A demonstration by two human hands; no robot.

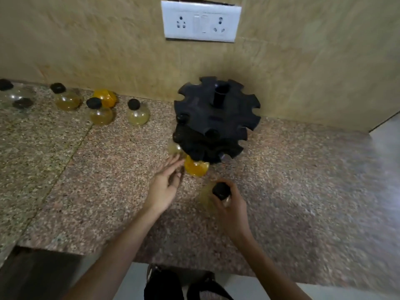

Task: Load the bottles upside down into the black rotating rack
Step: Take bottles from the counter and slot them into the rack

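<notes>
**Bottle in hand beside the rack**

The right hand [230,205] grips a black-capped bottle [213,197] above the bench [303,180]. The left hand [165,185] is spread open, fingertips near an orange bottle [195,168] hanging in the black rack [214,120].

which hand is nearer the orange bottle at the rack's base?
Left. The left hand has fingertips almost at the orange bottle; the right hand is below it, holding a black-capped bottle.

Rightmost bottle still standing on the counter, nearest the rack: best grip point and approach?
Take the rightmost standing bottle by its black cap and neck, coming from above with fingers either side. The cap points up and is narrow; the body below is round and wider. Its right side, toward the black rack, is open.
</notes>
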